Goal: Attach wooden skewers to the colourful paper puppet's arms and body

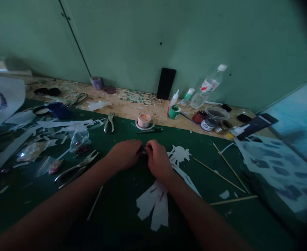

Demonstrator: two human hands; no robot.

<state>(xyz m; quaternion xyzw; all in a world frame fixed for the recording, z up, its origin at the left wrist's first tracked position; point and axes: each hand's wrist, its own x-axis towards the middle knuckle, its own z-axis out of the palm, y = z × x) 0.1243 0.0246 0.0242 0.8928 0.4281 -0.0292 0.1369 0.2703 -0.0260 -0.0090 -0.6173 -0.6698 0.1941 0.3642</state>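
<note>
Your forearms [72,197] come nearest the camera, reaching in over the dark green mat [117,212]. Your left hand [126,152] and right hand [157,158] nearly meet, fingers curled and pinched closed on a small pale thing [143,152] between their tips; you cover most of it, so I cannot tell what it is. Beyond them lie a slim dark tool [150,131] and a jar of orange paint [144,121]. White paper cutouts [156,205] lie beside and partly behind your right forearm; pliers [83,162] lie left, thin wooden sticks [219,175] right.
</note>
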